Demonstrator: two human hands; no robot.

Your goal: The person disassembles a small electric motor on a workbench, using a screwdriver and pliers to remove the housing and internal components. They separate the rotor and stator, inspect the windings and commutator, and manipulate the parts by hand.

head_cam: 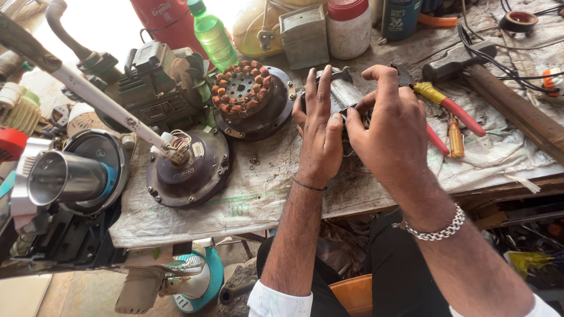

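Both hands close around a small metal motor part (pixel 343 94), held just above the cloth-covered workbench (pixel 258 194). The left hand (pixel 320 132) lies flat against the part's near side, fingers stretched upward and palm pressed to it. The right hand (pixel 390 129) wraps over the part from the other side, fingers curled onto its top and thumb meeting the left fingertips. A thin dark band circles the left wrist, a silver chain bracelet (pixel 437 230) the right.

Just right of the part, partly behind the right hand, lie red-handled pliers (pixel 452 111), and beside them a small orange tester screwdriver (pixel 456 138). Farther right of the part rests a hammer (pixel 493 88) with a wooden handle. Left of the part sits a copper-wound stator (pixel 244 88) in a round housing, and below-left of that a dark round motor cover (pixel 188 170) with wires. Behind the part stand a green bottle (pixel 212 35) and a white jar with a red lid (pixel 348 26).
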